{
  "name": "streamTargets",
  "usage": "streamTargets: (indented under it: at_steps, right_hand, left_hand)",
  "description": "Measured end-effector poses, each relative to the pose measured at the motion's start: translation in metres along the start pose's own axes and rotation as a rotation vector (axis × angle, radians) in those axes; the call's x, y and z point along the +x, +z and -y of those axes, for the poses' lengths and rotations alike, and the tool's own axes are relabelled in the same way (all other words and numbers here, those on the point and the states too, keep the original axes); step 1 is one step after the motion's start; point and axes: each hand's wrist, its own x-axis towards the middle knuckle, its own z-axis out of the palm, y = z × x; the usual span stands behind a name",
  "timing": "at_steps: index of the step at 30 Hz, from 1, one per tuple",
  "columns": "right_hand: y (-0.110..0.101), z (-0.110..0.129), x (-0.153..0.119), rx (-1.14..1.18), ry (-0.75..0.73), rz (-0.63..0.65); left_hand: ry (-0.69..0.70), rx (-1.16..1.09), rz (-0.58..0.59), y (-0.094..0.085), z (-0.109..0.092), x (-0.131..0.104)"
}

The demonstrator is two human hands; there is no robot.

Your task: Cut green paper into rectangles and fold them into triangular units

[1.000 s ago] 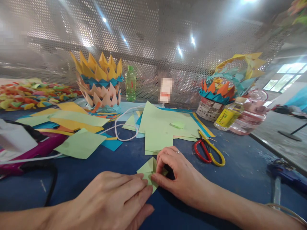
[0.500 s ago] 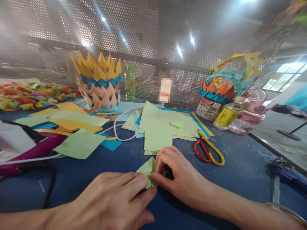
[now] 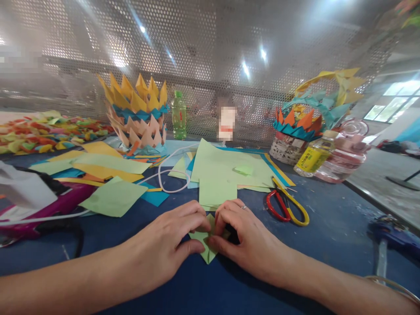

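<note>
A small piece of folded light-green paper point(image 3: 208, 252) lies on the dark blue table between my hands, its lower corner pointing toward me. My left hand point(image 3: 179, 238) curls over its left side, thumb and fingertips on the paper. From the right, my right hand point(image 3: 241, 232) pinches the other side, the thumb tip near the middle fold. Both hands cover parts of the paper. Just beyond the fingertips is a stack of light-green paper squares point(image 3: 218, 190), with a larger green sheet point(image 3: 216, 159) behind it.
Scissors point(image 3: 284, 205) with one red and one yellow handle lie to the right. Farther right is a blue glue gun point(image 3: 393, 236). Paper crowns point(image 3: 139, 116), a green bottle point(image 3: 179, 116) and a yellow-labelled bottle point(image 3: 313, 157) stand behind. A purple tool point(image 3: 65, 201) and white cord sit left.
My left hand has moved up and away from me along the paper's left side, uncovering its lower corner. My right hand has stayed nearly in place.
</note>
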Motion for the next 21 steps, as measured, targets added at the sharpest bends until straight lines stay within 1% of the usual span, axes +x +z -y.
streamTargets:
  at_steps: [5, 11, 21]
  right_hand:
    - [0.0007, -0.0006, 0.0001, -0.026, 0.002, -0.004]
    - [0.0006, -0.0004, -0.0002, -0.025, -0.001, -0.006]
    - [-0.0008, -0.0035, -0.0025, -0.026, -0.045, -0.001]
  left_hand:
    - [-0.112, -0.003, 0.035, -0.0052, -0.0046, 0.0038]
    - [-0.129, -0.050, 0.051, -0.0061, -0.0062, 0.0060]
    - [-0.143, -0.054, 0.077, -0.0089, -0.0055, 0.0062]
